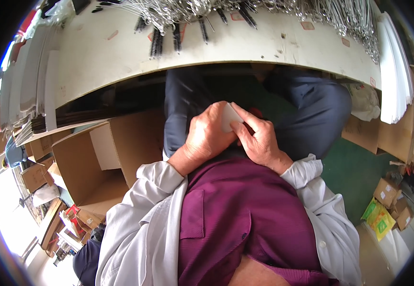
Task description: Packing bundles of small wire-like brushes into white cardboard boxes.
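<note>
Both hands meet above my lap, just in front of the table edge. Between them is a small, flat white piece [229,117], like a card or a little packet; its exact kind cannot be made out. My left hand [207,133] is closed around its left side, with the fingers curled out of sight. On the other side, my right hand [259,139] pinches the piece between thumb and forefinger. Farther off, black-bristled wire brushes [156,44] lie on the white table [102,57], beside a heap of looped metal wires [188,10].
An open cardboard box [85,162] stands at my left, below the table. Stacked white sheets [392,71] hang at the table's right end, and more sheets [28,76] are at its left. Small cartons [387,193] and a yellow-green bag [378,218] lie at the lower right.
</note>
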`<state>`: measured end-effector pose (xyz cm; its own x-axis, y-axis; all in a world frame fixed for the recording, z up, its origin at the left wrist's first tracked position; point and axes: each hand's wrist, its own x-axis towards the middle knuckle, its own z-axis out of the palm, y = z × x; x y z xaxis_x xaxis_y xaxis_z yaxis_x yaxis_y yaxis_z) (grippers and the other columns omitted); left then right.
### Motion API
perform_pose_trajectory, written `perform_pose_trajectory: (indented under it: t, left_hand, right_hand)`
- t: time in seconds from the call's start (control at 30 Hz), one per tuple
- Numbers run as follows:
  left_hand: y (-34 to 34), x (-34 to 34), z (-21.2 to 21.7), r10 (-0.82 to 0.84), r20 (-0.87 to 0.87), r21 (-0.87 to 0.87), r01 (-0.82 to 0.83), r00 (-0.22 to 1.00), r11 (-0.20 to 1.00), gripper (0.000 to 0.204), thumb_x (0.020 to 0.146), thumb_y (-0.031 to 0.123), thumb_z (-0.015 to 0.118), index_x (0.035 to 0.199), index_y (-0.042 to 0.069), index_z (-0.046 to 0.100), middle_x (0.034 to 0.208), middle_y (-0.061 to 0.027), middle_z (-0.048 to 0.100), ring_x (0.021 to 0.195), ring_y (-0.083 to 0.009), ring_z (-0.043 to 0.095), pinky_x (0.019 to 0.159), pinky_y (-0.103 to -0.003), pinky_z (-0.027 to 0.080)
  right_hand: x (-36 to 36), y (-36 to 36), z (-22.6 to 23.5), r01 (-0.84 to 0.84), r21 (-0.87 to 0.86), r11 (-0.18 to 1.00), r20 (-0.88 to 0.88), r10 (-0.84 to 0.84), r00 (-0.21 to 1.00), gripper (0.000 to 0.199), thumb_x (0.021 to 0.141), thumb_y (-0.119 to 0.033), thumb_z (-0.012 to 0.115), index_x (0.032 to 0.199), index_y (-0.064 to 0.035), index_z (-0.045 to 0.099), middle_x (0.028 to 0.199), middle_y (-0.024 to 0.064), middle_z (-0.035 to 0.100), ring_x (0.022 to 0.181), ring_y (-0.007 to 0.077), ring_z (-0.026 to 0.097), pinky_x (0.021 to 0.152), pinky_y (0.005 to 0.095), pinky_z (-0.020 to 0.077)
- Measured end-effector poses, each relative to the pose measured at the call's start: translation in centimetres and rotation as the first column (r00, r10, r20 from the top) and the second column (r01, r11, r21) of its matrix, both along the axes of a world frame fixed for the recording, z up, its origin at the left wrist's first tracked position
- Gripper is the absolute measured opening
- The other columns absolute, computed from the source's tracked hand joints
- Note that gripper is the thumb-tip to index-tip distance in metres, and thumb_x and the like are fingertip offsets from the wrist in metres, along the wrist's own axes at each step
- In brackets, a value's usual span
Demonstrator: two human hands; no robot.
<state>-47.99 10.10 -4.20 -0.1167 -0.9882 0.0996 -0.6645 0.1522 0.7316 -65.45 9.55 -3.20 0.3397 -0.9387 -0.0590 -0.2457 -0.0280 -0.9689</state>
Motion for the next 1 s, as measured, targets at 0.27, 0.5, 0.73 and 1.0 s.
perform_pose_trajectory:
  t: [0.27, 0.5, 0.73, 1.0]
  left_hand:
    - [0.4, -0.4, -0.5, -0.009, 0.043, 0.004, 0.008, 0.999, 1.000, 0.058, 0.075, 0.024, 0.082, 0.122, 0.000, 0.058, 0.103, -0.0231, 0.071, 0.087, -0.0414, 0.073, 0.072, -0.048, 0.062]
    - [-1.0, 0.3, 1.8, 0.010, 0.039, -0.022, -0.009, 0.999, 1.000, 0.055, 0.078, 0.023, 0.081, 0.123, 0.001, 0.057, 0.103, -0.0206, 0.071, 0.090, -0.0390, 0.073, 0.074, -0.047, 0.061]
    - [1.2, 4.1, 3.6, -0.041, 0.203, 0.089, 0.024, 0.978, 0.996, 0.066, 0.070, 0.023, 0.091, 0.125, 0.001, 0.060, 0.106, -0.0185, 0.071, 0.095, -0.0366, 0.072, 0.080, -0.044, 0.060]
    - [0.0, 9.6, 6.6, 0.258, 0.291, -0.109, -0.236, 0.921, 0.966, 0.061, 0.074, 0.026, 0.089, 0.123, 0.002, 0.061, 0.103, -0.0190, 0.071, 0.093, -0.0378, 0.072, 0.080, -0.043, 0.060]
  right_hand:
    - [0.1, 0.4, -0.5, 0.070, 0.286, 0.956, 0.119, -0.108, 0.987, 0.040, 0.097, -0.009, 0.072, 0.135, 0.0004, 0.065, 0.081, 0.0057, 0.074, 0.064, 0.0054, 0.064, 0.057, 0.0242, 0.0515]
    - [1.0, -0.9, 0.2, 0.120, 0.237, 0.964, 0.217, -0.173, 0.961, 0.037, 0.099, -0.009, 0.071, 0.134, 0.0000, 0.066, 0.075, -0.0006, 0.069, 0.056, 0.0013, 0.053, 0.050, 0.0213, 0.0443]
    - [0.3, -2.2, 0.9, 0.186, 0.196, 0.963, 0.258, -0.234, 0.937, 0.036, 0.101, -0.012, 0.068, 0.135, 0.0017, 0.065, 0.082, 0.0009, 0.070, 0.060, 0.0024, 0.055, 0.052, 0.0206, 0.0468]
    - [-0.6, -4.0, 0.8, 0.191, -0.007, 0.982, 0.072, -0.190, 0.979, 0.023, 0.100, -0.017, 0.072, 0.113, 0.0021, 0.075, 0.078, 0.0028, 0.072, 0.063, 0.0032, 0.059, 0.057, 0.0224, 0.0477]
